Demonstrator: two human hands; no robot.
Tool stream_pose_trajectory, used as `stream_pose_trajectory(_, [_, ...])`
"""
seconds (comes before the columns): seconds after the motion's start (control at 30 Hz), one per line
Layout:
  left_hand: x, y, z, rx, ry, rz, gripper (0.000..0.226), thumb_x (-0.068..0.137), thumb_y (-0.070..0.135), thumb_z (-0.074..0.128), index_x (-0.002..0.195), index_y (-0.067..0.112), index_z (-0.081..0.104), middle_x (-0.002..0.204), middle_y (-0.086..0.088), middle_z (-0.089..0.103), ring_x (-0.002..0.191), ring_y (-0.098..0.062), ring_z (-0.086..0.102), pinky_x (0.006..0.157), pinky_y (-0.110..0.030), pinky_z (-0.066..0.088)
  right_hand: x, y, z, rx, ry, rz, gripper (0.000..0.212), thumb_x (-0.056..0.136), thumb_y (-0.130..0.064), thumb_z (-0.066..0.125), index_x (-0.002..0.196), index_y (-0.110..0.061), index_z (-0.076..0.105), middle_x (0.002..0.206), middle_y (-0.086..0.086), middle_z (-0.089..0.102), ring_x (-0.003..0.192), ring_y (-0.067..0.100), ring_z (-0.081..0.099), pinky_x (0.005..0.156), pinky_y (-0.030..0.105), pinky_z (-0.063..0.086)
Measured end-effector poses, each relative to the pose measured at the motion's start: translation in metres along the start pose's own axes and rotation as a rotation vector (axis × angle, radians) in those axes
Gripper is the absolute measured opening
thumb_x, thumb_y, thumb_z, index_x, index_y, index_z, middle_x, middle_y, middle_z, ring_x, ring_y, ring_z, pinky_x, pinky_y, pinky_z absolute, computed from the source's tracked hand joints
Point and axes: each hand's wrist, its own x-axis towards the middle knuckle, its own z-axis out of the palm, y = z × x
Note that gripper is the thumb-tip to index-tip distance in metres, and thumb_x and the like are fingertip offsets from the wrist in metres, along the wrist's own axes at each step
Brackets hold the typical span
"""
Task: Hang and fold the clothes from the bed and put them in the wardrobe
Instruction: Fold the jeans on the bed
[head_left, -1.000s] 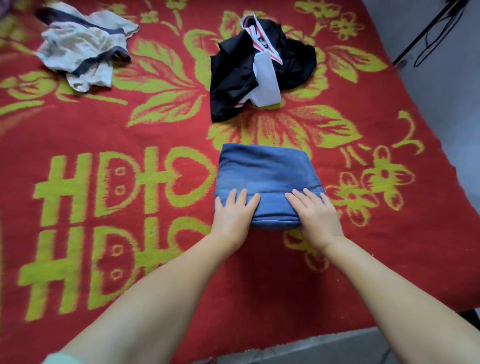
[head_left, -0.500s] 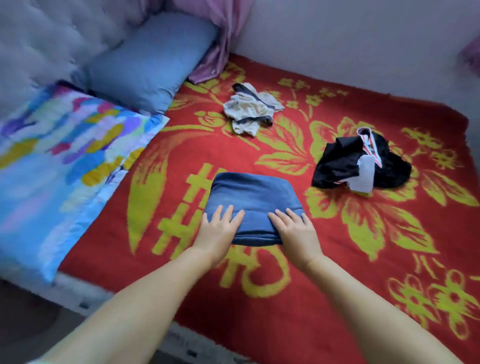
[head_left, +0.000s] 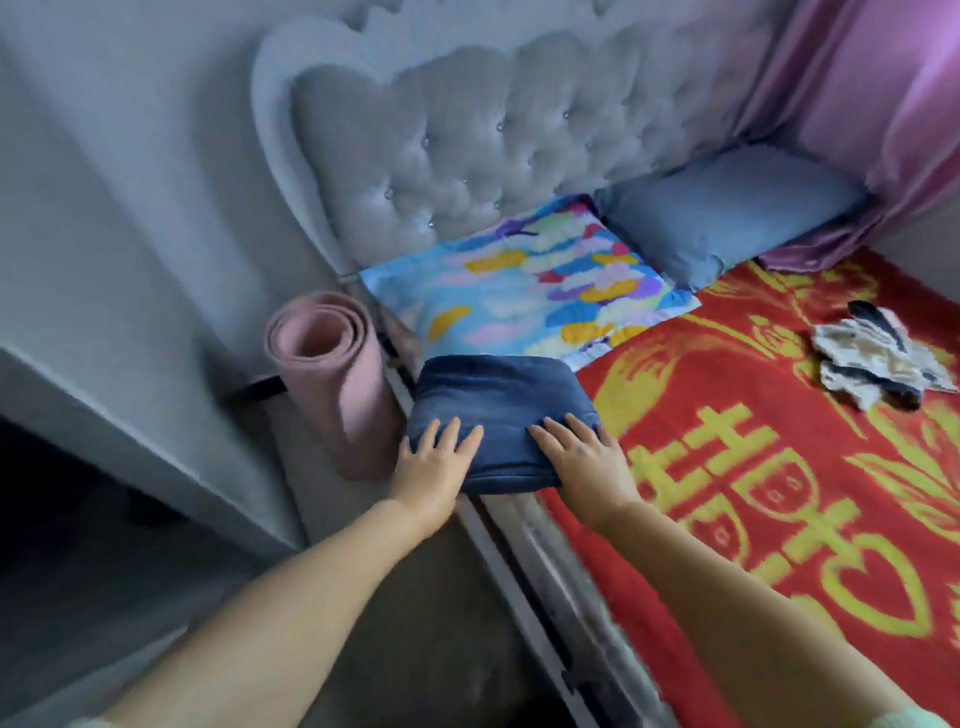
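Folded blue garment (head_left: 501, 410) held off the bed's left edge, near its head corner, beside a rolled pink mat (head_left: 332, 374). Left hand (head_left: 434, 467) and right hand (head_left: 582, 462) grip its near edge, fingers flat on top. Judged soft, thickish denim, moderately heavy; support from below or the fold slumps.

Bare forearms; pale mint sleeve cuffs (head_left: 906, 719) barely show at the bottom corners
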Motion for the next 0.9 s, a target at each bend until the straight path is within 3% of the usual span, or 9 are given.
stream_pose_trajectory(0.07, [-0.035, -0.053, 0.000, -0.003, 0.023, -0.106, 0.077, 0.092, 0.008, 0.048, 0.152, 0.024, 0.003, 0.159, -0.007, 0.006, 0.146, -0.028, 0.008, 0.114, -0.048, 0.021, 0.022, -0.057, -0.006, 0.014, 0.028, -0.111, 0.061, 0.084, -0.012, 0.057, 0.142, -0.019, 0.041, 0.146, 0.005, 0.044, 0.135, 0.031, 0.040, 0.108, 0.049, 0.031])
stream_pose_trajectory(0.2, [-0.114, -0.146, 0.014, -0.021, 0.059, -0.320, 0.080, 0.085, 0.003, 0.056, 0.152, 0.020, 0.015, 0.157, -0.013, 0.018, 0.143, -0.034, 0.019, 0.109, -0.051, 0.029, 0.057, -0.168, -0.014, 0.005, 0.018, -0.325, 0.065, 0.061, -0.008, 0.078, 0.124, -0.015, 0.061, 0.122, 0.008, 0.065, 0.112, 0.035, 0.061, 0.089, 0.050, 0.050])
stream_pose_trajectory(0.27, [-0.148, -0.177, 0.025, -0.056, 0.109, -0.409, 0.085, 0.066, 0.001, 0.074, 0.143, 0.016, 0.041, 0.144, -0.018, 0.042, 0.130, -0.039, 0.043, 0.093, -0.056, 0.045, 0.068, -0.214, -0.017, 0.025, -0.017, -0.402, 0.067, 0.055, -0.008, 0.080, 0.120, -0.014, 0.064, 0.117, 0.009, 0.067, 0.108, 0.035, 0.064, 0.086, 0.050, 0.052])
stream_pose_trajectory(0.33, [-0.185, -0.206, 0.040, -0.065, 0.053, -0.525, 0.093, 0.032, 0.005, 0.089, 0.121, 0.014, 0.065, 0.120, -0.017, 0.063, 0.106, -0.038, 0.063, 0.069, -0.053, 0.055, 0.072, -0.262, -0.020, 0.040, -0.041, -0.521, 0.066, 0.067, -0.008, 0.073, 0.130, -0.014, 0.056, 0.129, 0.009, 0.060, 0.120, 0.036, 0.055, 0.097, 0.050, 0.045])
stream_pose_trajectory(0.43, [-0.220, -0.225, 0.060, -0.091, 0.049, -0.614, 0.096, 0.014, 0.007, 0.090, 0.108, 0.016, 0.072, 0.105, -0.013, 0.070, 0.091, -0.034, 0.069, 0.058, -0.047, 0.056, 0.072, -0.303, -0.013, 0.031, -0.086, -0.642, 0.062, 0.080, -0.010, 0.062, 0.139, -0.014, 0.045, 0.139, 0.007, 0.051, 0.131, 0.033, 0.044, 0.107, 0.046, 0.035])
stream_pose_trajectory(0.57, [-0.264, -0.233, 0.073, -0.102, 0.032, -0.681, 0.092, 0.009, 0.005, 0.086, 0.100, 0.016, 0.074, 0.094, -0.010, 0.072, 0.076, -0.030, 0.070, 0.050, -0.039, 0.054, 0.066, -0.344, 0.000, 0.036, -0.163, -0.758, 0.071, 0.070, -0.029, 0.078, 0.134, -0.017, 0.051, 0.130, 0.002, 0.059, 0.121, 0.029, 0.053, 0.100, 0.041, 0.042])
stream_pose_trajectory(0.67, [-0.291, -0.239, 0.084, -0.158, -0.019, -0.732, 0.089, 0.029, 0.003, 0.088, 0.115, 0.015, 0.068, 0.109, -0.016, 0.067, 0.089, -0.037, 0.068, 0.059, -0.045, 0.056, 0.061, -0.375, 0.007, 0.021, -0.218, -0.840, 0.067, 0.084, -0.029, 0.063, 0.144, -0.020, 0.034, 0.144, -0.001, 0.044, 0.133, 0.025, 0.039, 0.109, 0.037, 0.030])
stream_pose_trajectory(0.77, [-0.314, -0.255, 0.098, -0.233, -0.091, -0.791, 0.079, 0.082, 0.008, 0.063, 0.149, 0.020, 0.025, 0.152, -0.013, 0.029, 0.135, -0.035, 0.034, 0.099, -0.049, 0.038, 0.058, -0.410, 0.014, -0.002, -0.254, -0.884, 0.070, 0.086, -0.029, 0.061, 0.147, -0.022, 0.029, 0.148, -0.001, 0.040, 0.136, 0.024, 0.035, 0.110, 0.037, 0.026])
stream_pose_trajectory(0.9, [-0.338, -0.300, 0.118, -0.247, -0.159, -0.796, 0.077, 0.092, 0.014, 0.053, 0.152, 0.023, 0.005, 0.157, -0.008, 0.010, 0.143, -0.032, 0.017, 0.109, -0.048, 0.029, 0.066, -0.464, 0.022, -0.057, -0.293, -0.901, 0.073, 0.087, -0.030, 0.061, 0.149, -0.023, 0.024, 0.151, -0.001, 0.035, 0.138, 0.022, 0.031, 0.113, 0.036, 0.023])
